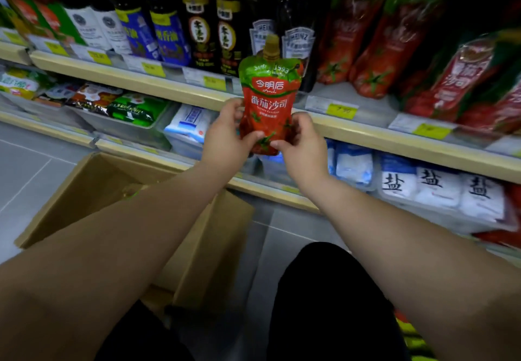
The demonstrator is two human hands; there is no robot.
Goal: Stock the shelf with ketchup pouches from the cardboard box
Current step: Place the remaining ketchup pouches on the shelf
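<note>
I hold one ketchup pouch upright in front of the shelf; it is red with a green top and a spout cap. My left hand grips its lower left edge and my right hand grips its lower right edge. More ketchup pouches lean in a row on the same shelf to the right. The open cardboard box sits on the floor below my left forearm, which hides most of its inside.
Dark sauce bottles and Heinz bottles fill the shelf behind the pouch. White salt bags and snack packets lie on the lower shelf. Yellow price tags line the shelf edges. Grey tiled floor lies at left.
</note>
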